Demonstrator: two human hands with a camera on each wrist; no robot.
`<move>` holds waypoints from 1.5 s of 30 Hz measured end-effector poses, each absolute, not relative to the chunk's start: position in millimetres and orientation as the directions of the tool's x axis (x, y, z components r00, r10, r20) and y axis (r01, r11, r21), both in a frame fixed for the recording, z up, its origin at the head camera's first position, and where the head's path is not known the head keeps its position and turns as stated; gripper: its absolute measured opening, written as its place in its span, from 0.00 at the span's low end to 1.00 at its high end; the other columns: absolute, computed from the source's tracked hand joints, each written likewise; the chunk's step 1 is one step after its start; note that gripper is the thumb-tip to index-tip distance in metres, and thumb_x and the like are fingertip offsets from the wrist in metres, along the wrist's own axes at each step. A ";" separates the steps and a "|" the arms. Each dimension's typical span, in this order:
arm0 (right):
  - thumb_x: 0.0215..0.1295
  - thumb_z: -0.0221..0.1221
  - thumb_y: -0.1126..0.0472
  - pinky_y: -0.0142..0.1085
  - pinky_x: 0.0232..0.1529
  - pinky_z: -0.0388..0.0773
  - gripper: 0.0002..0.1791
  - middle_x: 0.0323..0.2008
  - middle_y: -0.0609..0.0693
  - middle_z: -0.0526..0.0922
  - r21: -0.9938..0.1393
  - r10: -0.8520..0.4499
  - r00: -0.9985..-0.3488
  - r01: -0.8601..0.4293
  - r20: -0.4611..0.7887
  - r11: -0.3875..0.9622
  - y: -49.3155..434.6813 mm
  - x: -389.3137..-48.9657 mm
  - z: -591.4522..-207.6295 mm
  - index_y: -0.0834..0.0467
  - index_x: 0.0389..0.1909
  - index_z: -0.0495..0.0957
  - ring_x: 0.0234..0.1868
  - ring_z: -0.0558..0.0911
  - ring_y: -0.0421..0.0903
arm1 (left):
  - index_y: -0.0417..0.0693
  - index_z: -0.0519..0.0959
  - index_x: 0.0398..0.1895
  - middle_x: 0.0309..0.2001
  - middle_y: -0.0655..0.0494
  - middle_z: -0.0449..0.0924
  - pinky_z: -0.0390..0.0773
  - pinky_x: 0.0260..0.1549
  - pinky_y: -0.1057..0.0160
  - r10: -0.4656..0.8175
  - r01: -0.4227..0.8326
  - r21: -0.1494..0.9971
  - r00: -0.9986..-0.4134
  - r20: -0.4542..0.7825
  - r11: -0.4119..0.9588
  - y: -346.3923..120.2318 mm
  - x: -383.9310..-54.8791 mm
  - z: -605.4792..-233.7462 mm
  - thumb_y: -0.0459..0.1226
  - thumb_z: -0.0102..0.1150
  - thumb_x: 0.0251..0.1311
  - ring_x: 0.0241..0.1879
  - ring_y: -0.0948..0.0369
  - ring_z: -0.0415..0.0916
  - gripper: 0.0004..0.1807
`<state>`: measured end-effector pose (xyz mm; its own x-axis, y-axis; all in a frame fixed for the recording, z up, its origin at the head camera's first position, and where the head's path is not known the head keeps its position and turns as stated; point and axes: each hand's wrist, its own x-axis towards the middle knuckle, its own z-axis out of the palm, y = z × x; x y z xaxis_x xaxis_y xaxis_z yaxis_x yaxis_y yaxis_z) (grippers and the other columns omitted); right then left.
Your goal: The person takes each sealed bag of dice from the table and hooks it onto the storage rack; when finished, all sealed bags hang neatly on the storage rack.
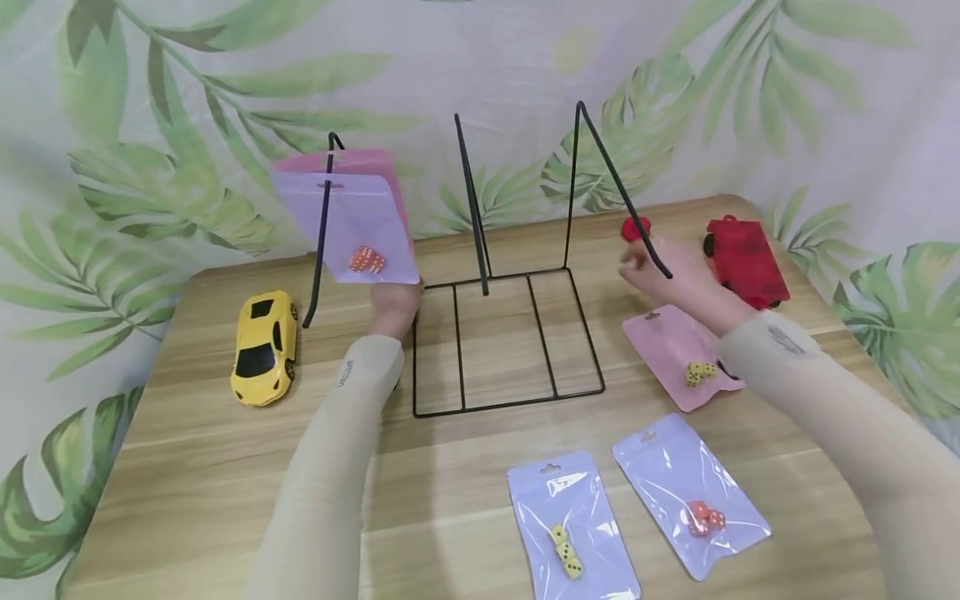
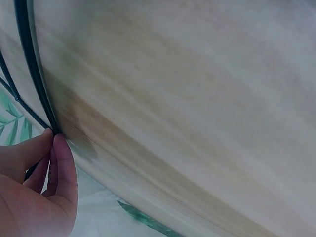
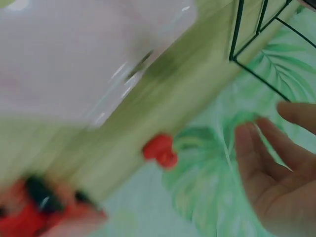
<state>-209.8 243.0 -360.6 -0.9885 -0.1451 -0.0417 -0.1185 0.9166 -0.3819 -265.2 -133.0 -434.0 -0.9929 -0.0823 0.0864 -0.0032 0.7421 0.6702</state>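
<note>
A black wire rack (image 1: 510,403) with three hook arms stands on the table. On its left arm hang a pink pouch (image 1: 397,167) and, in front, a lavender pouch (image 1: 330,208) with orange-red dice. My left hand (image 1: 393,310), partly hidden behind these pouches, pinches the rack's black wire (image 2: 37,74) between thumb and fingers in the left wrist view. To the right of the rack, my right hand (image 1: 663,271) hovers with loosely bent fingers and nothing in them. Beneath it lies a pink pouch (image 1: 656,342) with yellow dice, partly covered by the sleeve.
Nearer the front lie two lavender pouches, one with yellow dice (image 1: 564,550) and one with orange-red dice (image 1: 705,518). A yellow toy car (image 1: 264,346) sits at the left. A red toy vehicle (image 1: 746,258) and a small red object (image 1: 635,227) are at the back right.
</note>
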 end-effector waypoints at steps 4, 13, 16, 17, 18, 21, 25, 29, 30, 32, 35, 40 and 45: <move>0.62 0.59 0.46 0.47 0.35 0.77 0.25 0.41 0.61 0.84 -0.241 -0.064 -0.957 0.007 -0.284 0.971 279.0 -175.7 -359.0 0.65 0.47 0.78 0.40 0.81 0.58 | 0.32 0.74 0.47 0.53 0.34 0.76 0.73 0.60 0.46 -0.055 0.016 0.581 -0.993 0.106 0.814 -136.0 -268.5 -437.5 0.30 0.52 0.64 0.53 0.41 0.72 0.11; 0.45 0.67 0.27 0.35 0.26 0.68 0.46 0.27 0.56 0.75 -0.253 -0.020 -0.886 0.110 -0.463 0.961 314.6 -131.6 -389.3 0.68 0.38 0.68 0.30 0.75 0.51 | 0.32 0.75 0.44 0.47 0.37 0.76 0.72 0.60 0.50 -0.122 -0.023 0.772 -0.990 0.071 0.635 -133.3 -262.2 -436.0 0.25 0.51 0.56 0.47 0.46 0.71 0.12; 0.41 0.70 0.29 0.34 0.25 0.66 0.44 0.25 0.56 0.74 -0.285 -0.024 -0.905 0.108 -0.424 0.953 313.2 -131.0 -398.9 0.67 0.35 0.70 0.28 0.73 0.50 | 0.31 0.76 0.39 0.43 0.36 0.77 0.74 0.57 0.49 -0.128 -0.032 0.773 -0.990 0.064 0.634 -133.0 -262.5 -434.3 0.24 0.51 0.56 0.44 0.46 0.72 0.08; 0.41 0.71 0.30 0.34 0.25 0.67 0.44 0.26 0.56 0.75 -0.292 -0.028 -0.914 0.100 -0.405 0.951 313.4 -131.6 -402.1 0.68 0.36 0.72 0.29 0.73 0.51 | 0.31 0.76 0.40 0.44 0.35 0.77 0.74 0.58 0.49 -0.128 -0.029 0.760 -0.989 0.071 0.649 -133.0 -263.2 -434.3 0.25 0.51 0.56 0.45 0.45 0.72 0.09; 0.41 0.71 0.31 0.34 0.27 0.67 0.44 0.27 0.57 0.75 -0.306 -0.033 -0.921 0.095 -0.389 0.947 313.7 -132.3 -404.5 0.69 0.38 0.72 0.30 0.73 0.51 | 0.31 0.75 0.42 0.46 0.34 0.77 0.73 0.59 0.49 -0.126 -0.020 0.745 -0.988 0.085 0.667 -133.1 -263.8 -434.3 0.25 0.51 0.56 0.46 0.45 0.72 0.10; 0.45 0.72 0.38 0.38 0.32 0.72 0.45 0.33 0.64 0.78 -0.361 -0.051 -0.938 0.082 -0.344 0.929 317.2 -134.2 -408.6 0.74 0.46 0.71 0.35 0.75 0.55 | 0.30 0.73 0.45 0.50 0.33 0.75 0.73 0.59 0.48 -0.108 -0.004 0.669 -0.988 0.114 0.744 -133.7 -265.7 -434.1 0.27 0.51 0.58 0.50 0.44 0.70 0.12; 0.55 0.69 0.47 0.43 0.40 0.77 0.43 0.44 0.69 0.79 -0.489 -0.061 -0.949 0.104 -0.311 0.866 324.9 -131.7 -404.5 0.76 0.57 0.67 0.41 0.77 0.57 | 0.31 0.74 0.47 0.52 0.33 0.76 0.74 0.58 0.46 -0.097 -0.018 0.619 -0.991 0.095 0.785 -134.2 -266.7 -433.8 0.30 0.53 0.63 0.51 0.43 0.72 0.12; 0.65 0.62 0.55 0.33 0.36 0.79 0.26 0.37 0.53 0.84 -0.672 -0.103 -0.966 0.085 -0.235 0.735 329.2 -120.7 -389.7 0.69 0.56 0.72 0.36 0.80 0.43 | 0.31 0.74 0.48 0.52 0.33 0.76 0.71 0.62 0.47 -0.100 -0.014 0.665 -0.991 0.091 0.747 -134.3 -265.6 -433.8 0.30 0.54 0.61 0.54 0.42 0.72 0.14; 0.67 0.61 0.57 0.30 0.33 0.78 0.20 0.32 0.48 0.84 -0.718 -0.123 -0.971 0.066 -0.207 0.693 329.2 -116.4 -383.9 0.67 0.52 0.74 0.33 0.80 0.40 | 0.31 0.74 0.46 0.50 0.34 0.76 0.71 0.62 0.48 -0.104 -0.013 0.682 -0.990 0.092 0.732 -134.4 -265.0 -434.0 0.29 0.54 0.59 0.53 0.42 0.72 0.13; 0.67 0.59 0.63 0.27 0.30 0.78 0.10 0.27 0.41 0.84 -0.802 -0.179 -0.975 0.001 -0.135 0.598 327.1 -106.0 -370.4 0.60 0.47 0.77 0.28 0.81 0.35 | 0.31 0.76 0.42 0.47 0.34 0.76 0.71 0.61 0.48 -0.105 -0.009 0.713 -0.990 0.091 0.701 -135.1 -264.2 -434.5 0.27 0.53 0.58 0.50 0.43 0.72 0.09; 0.62 0.58 0.76 0.25 0.31 0.80 0.15 0.30 0.39 0.87 -0.911 -0.342 -0.938 -0.185 0.052 0.369 318.4 -90.4 -349.7 0.54 0.41 0.80 0.29 0.84 0.34 | 0.32 0.77 0.36 0.44 0.35 0.78 0.72 0.59 0.49 -0.099 -0.021 0.711 -0.993 0.069 0.703 -136.0 -264.0 -434.9 0.26 0.52 0.59 0.47 0.44 0.72 0.06; 0.51 0.54 0.89 0.27 0.41 0.84 0.24 0.45 0.49 0.88 -0.884 -0.573 -0.696 -0.454 0.432 -0.113 287.1 -76.1 -325.5 0.66 0.43 0.83 0.45 0.86 0.41 | 0.31 0.75 0.49 0.52 0.35 0.77 0.72 0.63 0.48 -0.071 -0.018 0.601 -0.995 0.065 0.799 -136.6 -266.9 -435.0 0.31 0.54 0.63 0.54 0.43 0.72 0.13; 0.55 0.60 0.83 0.24 0.36 0.82 0.15 0.42 0.50 0.89 -0.817 -0.461 -0.688 -0.550 0.561 -0.174 261.2 -67.9 -311.4 0.70 0.42 0.84 0.41 0.86 0.39 | 0.31 0.74 0.51 0.54 0.34 0.76 0.73 0.61 0.47 -0.068 -0.013 0.569 -0.995 0.076 0.822 -136.3 -268.0 -435.4 0.33 0.56 0.65 0.54 0.42 0.72 0.15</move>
<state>-67.9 261.2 -311.4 -0.6875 -0.4607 0.5613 -0.5504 -0.1736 -0.8167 -268.0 -136.3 -435.4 -0.9947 -0.0683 0.0764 -0.0128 0.8221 0.5691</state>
